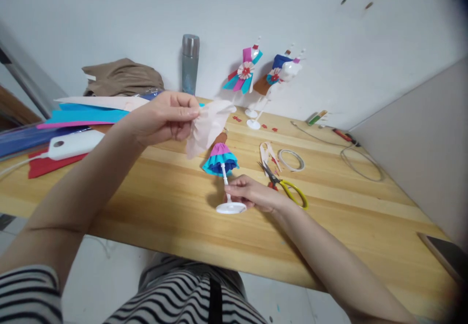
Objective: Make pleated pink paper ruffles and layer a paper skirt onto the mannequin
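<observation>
Pinches pale paper (209, 128) between thumb and curled fingers of the left hand (166, 117), raised near the figure (220, 149). Grips that figure's stem (224, 176) in the closed fingers of the right hand (253, 193), just above the base (231, 209), tilted away, showing the underside of the skirt (212, 163). Has scissors (284, 182) beside that hand on the table (164, 187)

Soft light, faint shadows, dark right corners
</observation>
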Tool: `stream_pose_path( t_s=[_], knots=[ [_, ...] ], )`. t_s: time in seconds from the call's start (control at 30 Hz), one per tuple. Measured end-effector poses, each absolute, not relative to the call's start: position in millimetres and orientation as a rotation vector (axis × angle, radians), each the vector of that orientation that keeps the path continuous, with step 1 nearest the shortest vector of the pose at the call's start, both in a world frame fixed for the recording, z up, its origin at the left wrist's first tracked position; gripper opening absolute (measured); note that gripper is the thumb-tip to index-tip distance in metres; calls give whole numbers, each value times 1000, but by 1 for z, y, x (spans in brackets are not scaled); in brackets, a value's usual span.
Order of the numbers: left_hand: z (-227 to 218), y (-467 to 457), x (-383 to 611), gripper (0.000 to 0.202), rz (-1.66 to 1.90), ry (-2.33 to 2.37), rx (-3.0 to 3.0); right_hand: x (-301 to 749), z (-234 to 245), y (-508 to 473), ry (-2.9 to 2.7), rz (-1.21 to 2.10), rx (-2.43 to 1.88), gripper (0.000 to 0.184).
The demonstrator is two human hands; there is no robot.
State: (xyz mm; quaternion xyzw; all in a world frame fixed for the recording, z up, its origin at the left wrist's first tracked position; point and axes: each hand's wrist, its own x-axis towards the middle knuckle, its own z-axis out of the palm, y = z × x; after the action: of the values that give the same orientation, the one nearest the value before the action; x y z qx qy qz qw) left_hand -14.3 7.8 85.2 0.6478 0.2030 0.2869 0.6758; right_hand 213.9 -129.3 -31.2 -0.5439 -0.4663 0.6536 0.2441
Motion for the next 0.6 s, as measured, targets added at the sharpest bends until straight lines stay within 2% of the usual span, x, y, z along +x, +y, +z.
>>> stream_pose_path(
  t_s=[0.13,0.3,0.47,0.6],
  knots=[
    [82,0,-8,24,385,439,1526,216,-26,-130,-1560,1695,-1611,55],
    [83,-20,-6,20,80,351,1613,235,-6,-132,-1709,1556,-1659,44],
    [68,-32,4,12,-248,171,1821,236,8,-137,-1469,1153,-1390,41],
    [55,-35,14,12,-232,118,1932,221,3,-140,-1501,1267,-1083,46]
  ],
)
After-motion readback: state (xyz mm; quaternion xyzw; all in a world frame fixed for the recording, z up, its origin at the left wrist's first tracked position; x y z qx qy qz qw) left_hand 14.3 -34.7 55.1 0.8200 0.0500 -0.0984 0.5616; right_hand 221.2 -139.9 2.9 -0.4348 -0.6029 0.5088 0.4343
